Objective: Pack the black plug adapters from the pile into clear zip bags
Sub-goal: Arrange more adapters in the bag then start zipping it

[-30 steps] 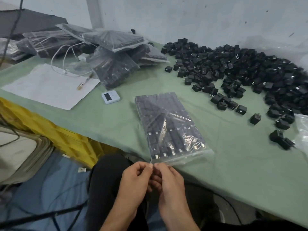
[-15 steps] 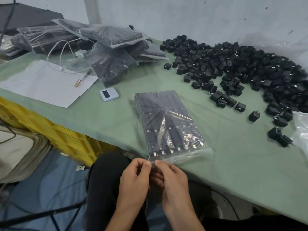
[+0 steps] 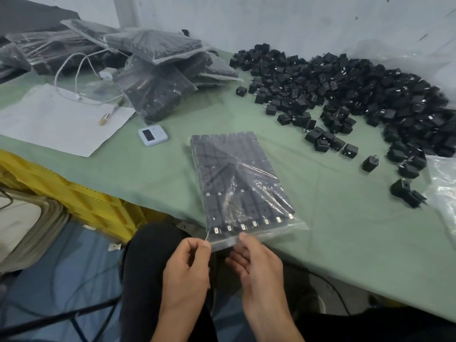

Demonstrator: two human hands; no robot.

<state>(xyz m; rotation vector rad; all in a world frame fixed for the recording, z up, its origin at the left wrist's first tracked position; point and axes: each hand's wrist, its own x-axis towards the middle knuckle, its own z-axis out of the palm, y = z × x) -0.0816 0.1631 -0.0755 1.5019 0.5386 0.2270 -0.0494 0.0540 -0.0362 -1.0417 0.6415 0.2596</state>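
Landmark: the filled zip bag, flat on the green table, its mouth overhanging the edge toward you. Rows of black adapters fill it, prongs pointing at the mouth.

Your left hand: thumb and forefinger pinch the bag's near-left mouth corner, the other fingers loosely curled. Your right hand: thumb on top of the zip strip a little right of that, fingers beneath it. This looks like a pinch too, as far as can be seen. Likely step: pressing the zip closed. Glare hides how much of it is sealed.

Handling, by judgement: the packed load is heavy and stiff as a block. The film is thin, slick and easily stretched, and the prongs could poke through it. Grip only the zip strip to seal. To lift, get a palm under the body, not a corner.

The loose pile sits beyond and right of the bag. Finished packs lie beyond and left of it, and a small white device just left of its far end. Empty bags lie well to its right.
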